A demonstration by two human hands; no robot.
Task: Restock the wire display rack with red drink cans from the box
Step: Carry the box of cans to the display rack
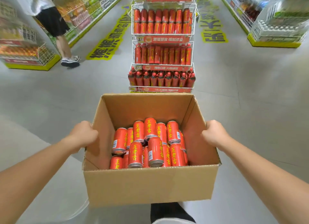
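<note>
Transport looks to be your step: left hand (83, 135) and right hand (215, 133) each grip a wall of the box (150, 183); next, lower it beside the wire rack (164, 39) at upper centre.

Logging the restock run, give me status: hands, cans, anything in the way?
Left hand and right hand grip the box sides. Cans loose in box, rack straight ahead. Person at left, not between box and rack.
</note>
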